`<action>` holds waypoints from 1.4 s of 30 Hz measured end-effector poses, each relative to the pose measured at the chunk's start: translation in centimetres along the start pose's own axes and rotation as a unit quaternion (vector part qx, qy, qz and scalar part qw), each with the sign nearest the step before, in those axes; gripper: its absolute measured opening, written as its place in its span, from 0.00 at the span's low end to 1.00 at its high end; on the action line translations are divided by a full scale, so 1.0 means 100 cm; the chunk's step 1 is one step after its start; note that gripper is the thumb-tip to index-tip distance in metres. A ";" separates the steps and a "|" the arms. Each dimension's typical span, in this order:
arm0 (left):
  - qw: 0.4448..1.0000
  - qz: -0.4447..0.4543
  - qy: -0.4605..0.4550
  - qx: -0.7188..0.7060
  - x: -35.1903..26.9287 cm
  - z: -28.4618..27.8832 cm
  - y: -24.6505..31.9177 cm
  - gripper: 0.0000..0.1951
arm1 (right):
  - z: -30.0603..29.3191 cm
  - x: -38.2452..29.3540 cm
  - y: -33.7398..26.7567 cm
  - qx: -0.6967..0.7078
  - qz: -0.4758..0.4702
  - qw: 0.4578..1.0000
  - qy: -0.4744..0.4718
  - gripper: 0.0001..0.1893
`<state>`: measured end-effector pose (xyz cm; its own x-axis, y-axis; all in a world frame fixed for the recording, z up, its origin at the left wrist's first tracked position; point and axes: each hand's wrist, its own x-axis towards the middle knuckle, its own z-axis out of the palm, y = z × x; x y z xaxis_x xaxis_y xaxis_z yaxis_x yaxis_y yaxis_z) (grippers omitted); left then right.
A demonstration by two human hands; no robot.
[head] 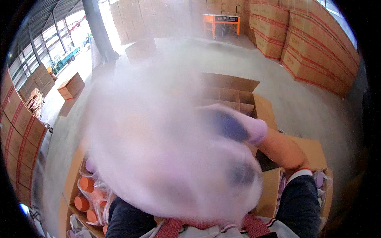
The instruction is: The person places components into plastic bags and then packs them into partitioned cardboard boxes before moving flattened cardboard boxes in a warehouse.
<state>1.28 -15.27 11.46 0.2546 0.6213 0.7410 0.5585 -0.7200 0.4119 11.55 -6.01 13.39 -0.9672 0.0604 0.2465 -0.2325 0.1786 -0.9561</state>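
Observation:
A large translucent whitish sheet [166, 142], probably plastic and blurred by motion, covers the middle of the head view. My right hand [232, 125] wears a pale lavender glove with a dark blue coated area. It reaches in from the right against the sheet's edge, and its fingers are lost in the blur. Whether it grips the sheet cannot be told. My left hand is out of sight; only the dark left sleeve [128, 218] shows below the sheet. Beyond my right hand stands an open cardboard carton [265, 110] with cardboard dividers [229, 93] inside.
At lower left, an open carton [70, 175] holds several orange-capped items [87, 184] in clear plastic. Another open carton [309, 148] is at my right. Tall carton stacks [318, 56] line the right side. An orange-framed table [221, 19] and a grey pillar [99, 29] stand farther off.

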 end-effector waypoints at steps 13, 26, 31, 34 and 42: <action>0.839 -0.443 0.115 -0.294 -0.118 -0.021 -0.132 0.09 | -0.120 -0.038 0.157 -0.394 -0.104 0.874 0.264 0.16; 0.870 -0.325 -0.331 -0.169 -0.240 0.038 0.008 0.20 | 0.086 -0.122 0.259 0.034 0.060 0.883 0.465 0.24; 0.943 -0.296 -0.133 -0.077 -0.296 0.071 0.034 0.26 | 0.147 -0.165 0.246 -0.098 0.102 0.909 0.393 0.24; 0.972 -0.209 -0.094 0.052 -0.202 0.026 0.072 0.26 | 0.139 -0.189 0.225 -0.297 0.090 0.893 0.327 0.23; 0.835 -0.238 0.203 -0.452 -0.157 0.062 0.083 0.15 | 0.163 -0.152 0.278 0.171 0.080 0.865 0.466 0.19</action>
<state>6.83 -29.11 -0.02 -0.2168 0.8802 0.4222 -0.3509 -0.4738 0.8077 18.11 -18.02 -19.48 -0.5257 0.8503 -0.0245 -0.2738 -0.1964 -0.9415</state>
